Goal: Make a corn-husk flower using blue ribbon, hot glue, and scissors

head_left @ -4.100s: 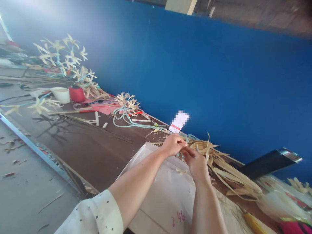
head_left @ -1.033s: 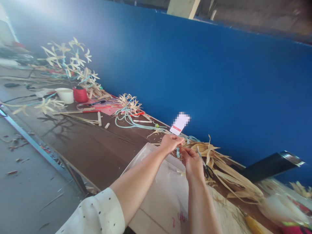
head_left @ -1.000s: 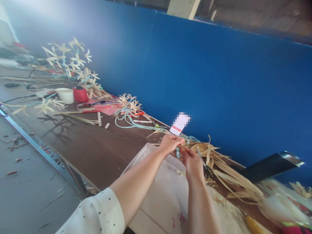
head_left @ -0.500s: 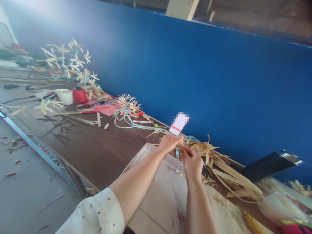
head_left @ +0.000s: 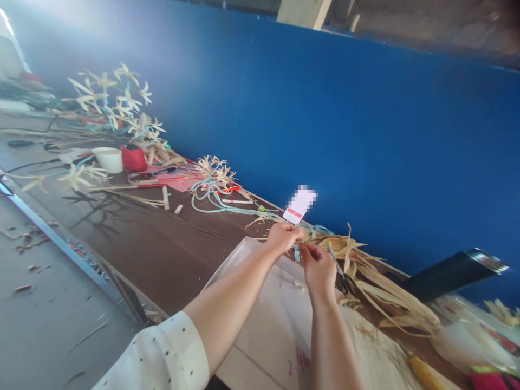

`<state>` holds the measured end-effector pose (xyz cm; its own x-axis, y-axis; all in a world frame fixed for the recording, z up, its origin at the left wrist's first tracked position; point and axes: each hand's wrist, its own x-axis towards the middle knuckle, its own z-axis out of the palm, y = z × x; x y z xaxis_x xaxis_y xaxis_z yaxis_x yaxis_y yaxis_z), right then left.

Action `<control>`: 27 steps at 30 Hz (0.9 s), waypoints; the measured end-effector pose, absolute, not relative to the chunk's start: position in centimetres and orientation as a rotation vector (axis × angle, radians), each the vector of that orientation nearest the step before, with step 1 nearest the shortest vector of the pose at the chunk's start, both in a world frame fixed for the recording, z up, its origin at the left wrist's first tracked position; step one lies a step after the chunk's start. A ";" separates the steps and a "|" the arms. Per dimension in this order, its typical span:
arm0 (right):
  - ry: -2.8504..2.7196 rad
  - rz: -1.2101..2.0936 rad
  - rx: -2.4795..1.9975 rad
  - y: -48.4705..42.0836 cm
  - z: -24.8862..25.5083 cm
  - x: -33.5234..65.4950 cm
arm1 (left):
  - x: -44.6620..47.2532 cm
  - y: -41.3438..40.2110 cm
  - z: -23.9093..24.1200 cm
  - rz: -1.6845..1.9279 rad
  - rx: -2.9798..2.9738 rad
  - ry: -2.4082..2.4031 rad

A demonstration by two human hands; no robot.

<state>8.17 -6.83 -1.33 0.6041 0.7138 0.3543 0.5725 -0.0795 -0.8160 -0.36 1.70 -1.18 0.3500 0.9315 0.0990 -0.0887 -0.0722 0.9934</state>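
My left hand (head_left: pixel 283 238) and my right hand (head_left: pixel 317 267) meet above a white board (head_left: pixel 260 319) on the brown table (head_left: pixel 162 244). Both are closed in a pinch around a small bundle of dry straw strips with a light blue ribbon (head_left: pixel 297 252) hanging between them. The fingertips of both hands nearly touch. Just right of my right hand lie black-handled scissors (head_left: pixel 344 280) on a heap of dry straw leaves (head_left: pixel 377 281).
Along the blue wall (head_left: pixel 365 141) lie finished straw flowers (head_left: pixel 109 103), a white cup (head_left: pixel 109 159), a red spool (head_left: pixel 133 157), blue ribbon loops (head_left: pixel 211 197), a white card (head_left: pixel 299 205) and a black tube (head_left: pixel 450 271). A metal edge (head_left: pixel 52 238) borders the table on the left.
Both hands stay pinched on the straw and ribbon, with only slight shifts of the fingers. The view has moved a little.
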 end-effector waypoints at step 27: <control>-0.558 0.966 -1.012 -6.9 -1.0 7.8 | -0.4 1.2 -0.4 1.017 1.265 0.691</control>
